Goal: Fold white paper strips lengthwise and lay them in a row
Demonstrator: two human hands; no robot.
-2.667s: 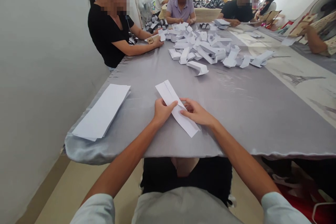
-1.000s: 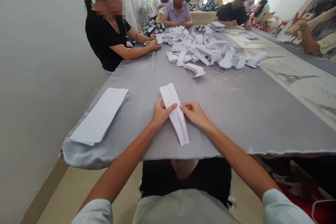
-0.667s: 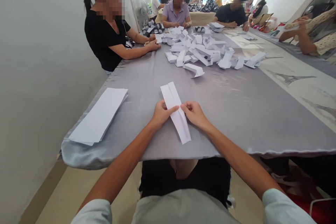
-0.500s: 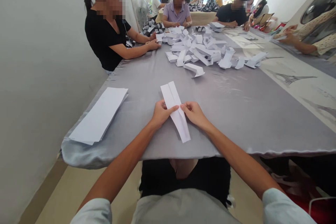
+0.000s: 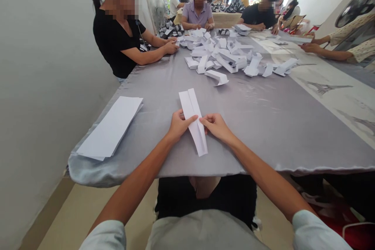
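A long white paper strip [image 5: 191, 105] with lengthwise creases is held between my hands, above the near part of the table. My left hand [image 5: 179, 125] grips its left edge, the thumb lying on top and the fingers underneath. On the opposite edge my right hand [image 5: 216, 125] pinches the paper at its middle, thumb close to the other thumb. The right side of the strip is partly folded up, and its lower end points toward me. To the left lies a stack of flat white paper sheets [image 5: 113, 127], slightly fanned.
A heap of folded white paper pieces [image 5: 218, 52] spreads over the far middle of the grey-covered table [image 5: 263, 125]. Co-workers sit around it: one in black [image 5: 117, 43] at left, one in lilac [image 5: 199, 11] opposite. A person's hands [image 5: 312, 47] hold paper at right.
The strip in my hands has turned slightly, its lower end shifting left. Both hands keep their hold. At right, the other person's hands have lowered with a sheet.
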